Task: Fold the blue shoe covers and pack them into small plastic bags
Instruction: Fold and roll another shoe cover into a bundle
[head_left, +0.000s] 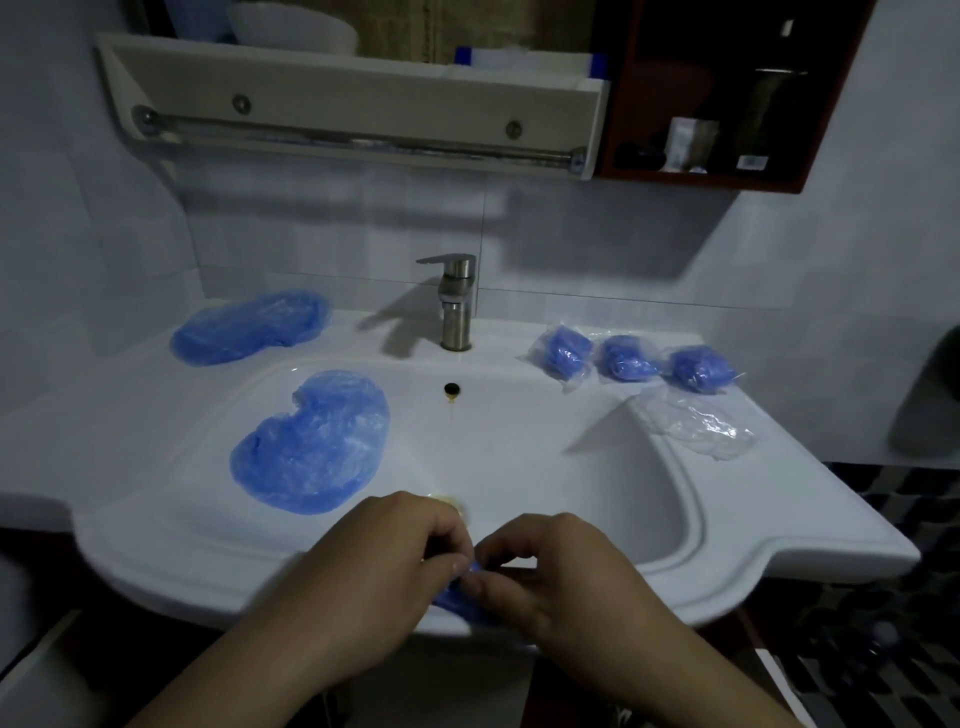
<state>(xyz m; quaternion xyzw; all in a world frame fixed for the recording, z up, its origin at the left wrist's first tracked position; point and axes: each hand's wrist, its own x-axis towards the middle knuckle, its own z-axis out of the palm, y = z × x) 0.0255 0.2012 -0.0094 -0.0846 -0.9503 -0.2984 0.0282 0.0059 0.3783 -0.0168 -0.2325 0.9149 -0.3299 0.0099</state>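
Observation:
Over the front rim of the white sink (171, 551), my left hand (384, 566) and my right hand (550, 571) both pinch a small bunched blue shoe cover (457, 597), mostly hidden between the fingers. An unfolded blue shoe cover (317, 441) lies spread on the left slope of the basin. Another flat blue cover (249, 327) rests on the counter at the back left. Three small clear bags (566, 353) (626, 361) (701, 369), each holding a folded blue cover, sit in a row at the back right. Loose empty clear plastic bags (696, 423) lie just in front of them.
A steel faucet (454, 301) stands at the back centre, with the overflow hole (452, 388) below it. A white shelf with a metal towel bar (358, 140) hangs above. A dark wall cabinet (717, 104) sits at the upper right.

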